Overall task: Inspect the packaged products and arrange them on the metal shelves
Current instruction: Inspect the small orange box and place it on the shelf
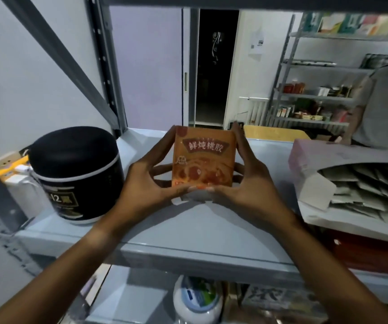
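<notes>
Straight beyond the fingers (236, 129) stands a dark doorway (217, 66); right of it a paper notice (257, 42), possibly a radiator (256, 111) below; far right, a person (384, 101) in grey.

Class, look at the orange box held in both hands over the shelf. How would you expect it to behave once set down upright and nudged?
The orange box looks stiff: its edges stay straight between the left hand and right hand. Its flat faces suggest it won't roll. Standing tall on the smooth metal shelf, it would probably slide or perhaps tip. Weight cannot be judged.
</notes>
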